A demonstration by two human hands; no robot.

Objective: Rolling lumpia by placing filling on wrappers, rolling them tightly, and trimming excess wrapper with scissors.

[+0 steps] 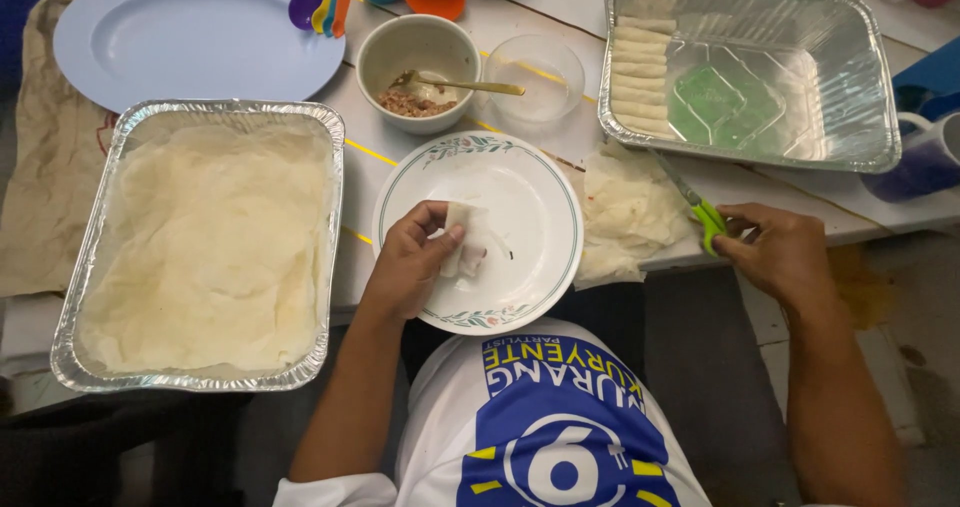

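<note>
- The left hand point(412, 257) pinched a small rolled wrapper point(462, 239) between thumb and fingers, its grip closed on the roll's left edge.
- The roll lay on the white plate point(545, 267) with a floral rim, left of the plate's middle and touching its face.
- The right hand point(778, 252) was to the right of the plate, its grip closed around the handles of green scissors point(700, 205), whose blades pointed up toward the foil tray of finished rolls point(860, 87) beyond the plate.
- Between the plate and the scissors lay a loose heap of wrapper scraps point(625, 212) on the surface point(370, 147).
- Left of the plate stood a foil tray of flat wrappers point(205, 247); just above the plate sat a bowl point(415, 52) with filling and a gold spoon point(465, 85), beside an empty clear bowl point(530, 75).
- The roll looked light, thin and soft, likely damp and easy to tear or unroll; it would probably be best held gently across its middle over the seam, with fingertips rather than a hard squeeze.
- A blue oval plate point(190, 32) lay well up and left of the white plate.
</note>
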